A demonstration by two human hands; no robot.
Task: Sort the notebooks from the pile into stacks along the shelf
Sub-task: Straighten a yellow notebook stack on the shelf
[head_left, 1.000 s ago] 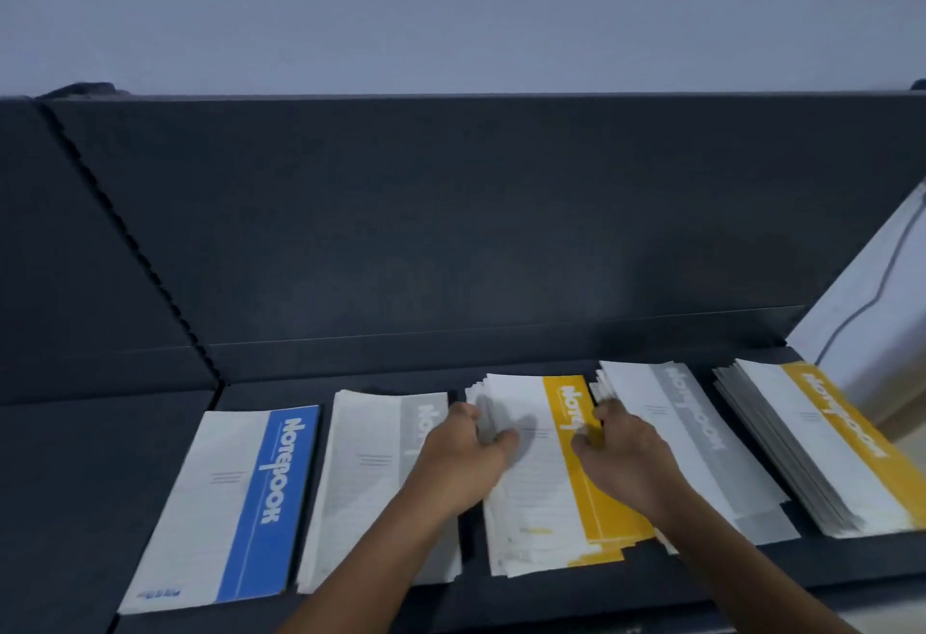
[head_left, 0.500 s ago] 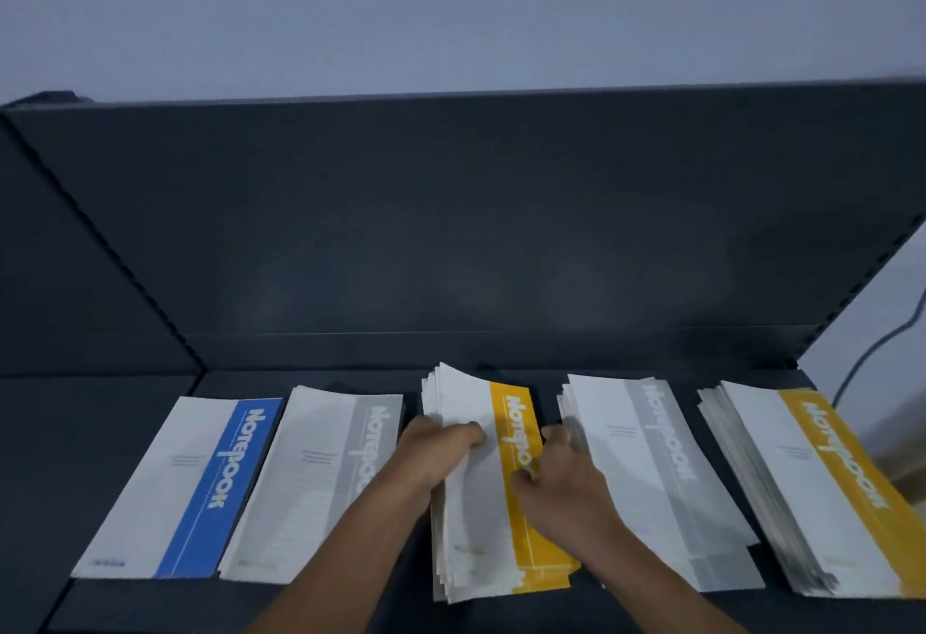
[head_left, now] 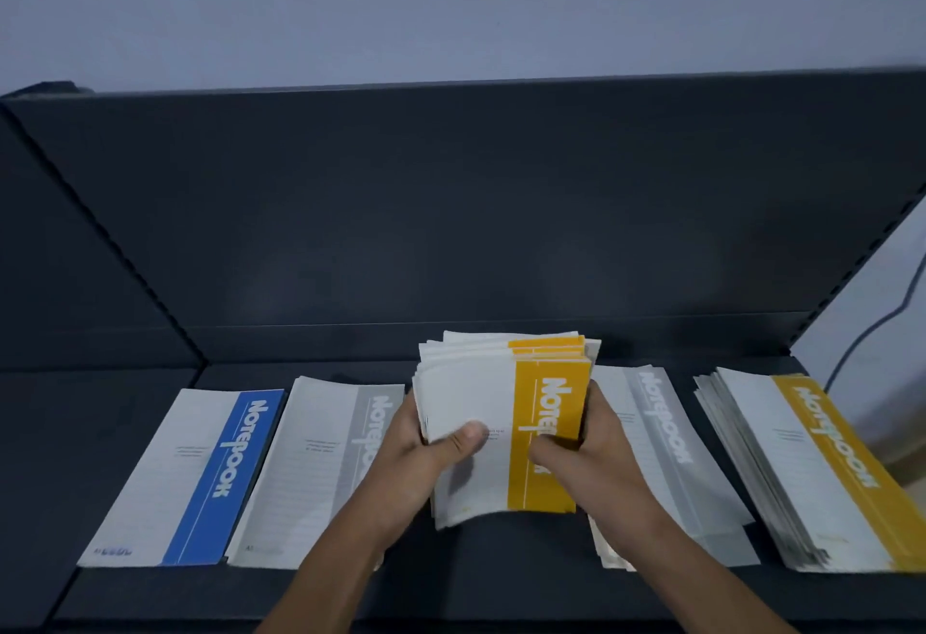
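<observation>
You have a plain pale blue-grey wall (head_left: 451, 1) filling the view above the dark back panel (head_left: 451, 212). At your far right a dark cable (head_left: 874, 330) runs down a lighter strip of wall, slanting toward lower left. Top left, a small dark object (head_left: 47, 87) sits on the panel's upper edge, too dim to identify.

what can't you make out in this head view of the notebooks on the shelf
All in the head view.
Left grey stack: right edge behind the left hand.
Right grey stack: near left part behind the right hand.
Held pile: notebook count, edges too fine; shelf under it hidden by pile and hands.
Far yellow stack: near corner cut by the frame's right edge, blurred.
Small cover print: too small.
</observation>
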